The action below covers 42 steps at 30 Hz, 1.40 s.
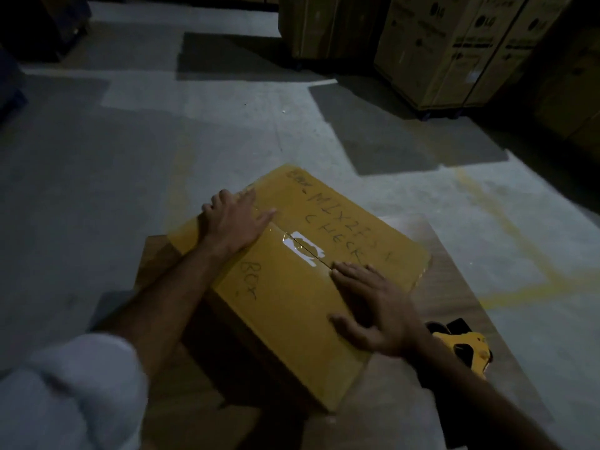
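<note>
Head view: a yellow-brown cardboard box (285, 303) sits at the centre of the frame on a brown tabletop (454, 280), its flaps closed, with clear tape along the middle seam. The left hand (232, 222) lies flat on the box's far left corner, fingers straight, gripping nothing. The right hand (373, 306) presses flat on the seam nearer the lower right, fingers spread. A yellow tape dispenser (467, 349) lies just beside the right wrist. Large cartons (454, 53) stand on the floor (162, 141) at upper right.
</note>
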Tool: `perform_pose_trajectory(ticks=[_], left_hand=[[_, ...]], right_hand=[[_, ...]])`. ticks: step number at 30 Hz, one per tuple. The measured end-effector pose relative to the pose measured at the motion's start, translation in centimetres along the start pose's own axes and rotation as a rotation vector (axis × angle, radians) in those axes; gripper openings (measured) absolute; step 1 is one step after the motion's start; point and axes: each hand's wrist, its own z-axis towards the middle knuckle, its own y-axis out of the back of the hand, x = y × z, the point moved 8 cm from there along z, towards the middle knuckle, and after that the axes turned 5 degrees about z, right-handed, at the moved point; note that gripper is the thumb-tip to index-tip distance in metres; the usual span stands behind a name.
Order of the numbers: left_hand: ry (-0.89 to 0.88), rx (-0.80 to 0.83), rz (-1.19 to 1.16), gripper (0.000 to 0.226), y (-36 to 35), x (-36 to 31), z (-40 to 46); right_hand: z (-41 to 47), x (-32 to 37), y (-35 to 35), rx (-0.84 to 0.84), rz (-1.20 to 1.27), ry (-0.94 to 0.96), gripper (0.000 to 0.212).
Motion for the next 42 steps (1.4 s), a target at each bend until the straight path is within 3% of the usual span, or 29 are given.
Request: perform_pose_trajectory(ticks=[3, 7, 9, 13, 16, 20, 23, 28, 34, 36, 39, 42], left_hand=[[0.138, -0.020, 0.021, 0.076, 0.1, 2.1, -4.8], [0.221, 0.016, 0.043, 0.079, 0.5, 2.7, -10.5], [0.246, 0.033, 0.102, 0.081, 0.8, 2.5, -12.9], [0.277, 0.082, 0.206, 0.087, 1.1, 2.8, -17.2], [0.255, 0.045, 0.157, 0.080, 1.7, 3.6, -18.9], [0.107, -0.020, -0.292, 0.054, 0.6, 3.7, -19.9], [0.076, -0.044, -0.504, 0.050, -0.9, 4.0, -20.5], [0.119, -0.048, -0.393, 0.061, -2.5, 3.2, -22.5], [0.224, -0.009, -0.149, 0.082, -3.4, -2.9, -27.2], [0.183, 0.005, -0.076, 0.082, -3.5, -4.8, -26.7], [0.022, 0.072, -0.047, 0.072, -3.0, -6.7, -23.5], [-0.206, 0.112, -0.104, 0.066, -2.3, -5.5, -22.5]], right_hand=[[2.4, -1.4, 0.6, 0.139, -0.107, 0.012, 0.070], [4.1, 0.0, -2.6, 0.169, -0.247, -0.163, 0.122], [5.1, 2.9, -5.1, 0.174, -0.217, -0.146, 0.133], [5.9, 7.9, -7.4, 0.174, -0.125, -0.052, 0.128], [3.1, 7.8, -7.0, 0.099, -0.164, -0.152, 0.118], [-2.6, 7.1, -6.2, -0.162, -0.092, -0.341, 0.101], [-2.9, 6.6, -6.3, -0.161, -0.072, -0.287, 0.097], [-0.9, 5.0, -5.5, -0.030, -0.038, -0.086, 0.096], [1.2, 1.8, -2.4, 0.090, -0.080, 0.031, 0.073], [2.8, 3.2, -3.1, 0.144, -0.100, 0.032, 0.070], [4.1, 7.1, -5.5, 0.248, -0.017, 0.198, 0.066], [4.4, 4.6, -4.0, 0.205, -0.017, 0.185, 0.056]])
